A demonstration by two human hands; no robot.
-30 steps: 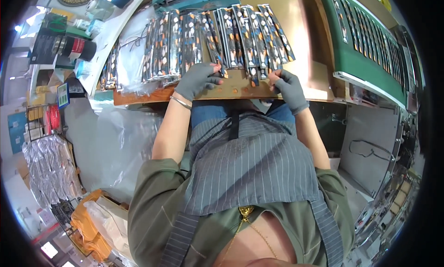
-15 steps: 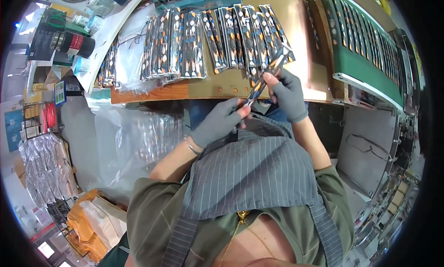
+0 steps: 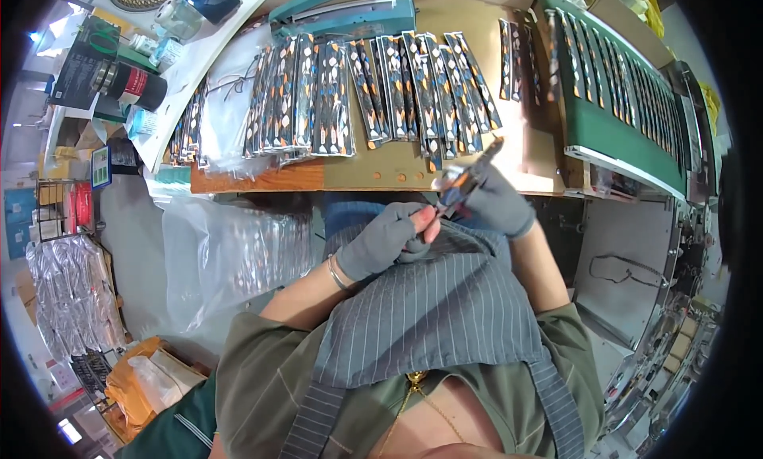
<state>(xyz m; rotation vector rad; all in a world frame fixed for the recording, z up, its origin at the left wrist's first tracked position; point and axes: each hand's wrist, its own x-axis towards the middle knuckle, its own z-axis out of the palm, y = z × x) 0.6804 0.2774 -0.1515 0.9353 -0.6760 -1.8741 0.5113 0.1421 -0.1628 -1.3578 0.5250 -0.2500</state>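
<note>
Both my hands wear grey gloves with bare fingertips, and they meet in front of my striped apron over the near edge of the work table (image 3: 350, 175). Between them is a long, slim packet (image 3: 477, 175) patterned in black, orange and white, tilted up to the right. My left hand (image 3: 389, 238) pinches its lower end between thumb and fingers. My right hand (image 3: 502, 205) is closed around it farther up, blurred by motion. A pale, shiny smear by the right fingers is too blurred to name. Beyond my hands, similar packets (image 3: 401, 89) lie in overlapping rows.
A teal machine (image 3: 350, 18) stands behind the rows. At the right a green tray (image 3: 620, 145) holds several packets side by side. Clear plastic bags (image 3: 226, 109) lie at the left of the table, and a large plastic bag (image 3: 191, 252) of packets is below the edge.
The packet has swung to a flatter slant and moved slightly down and right. My right hand has turned around it, while my left still grips the lower end. The whole view has tilted a little.
</note>
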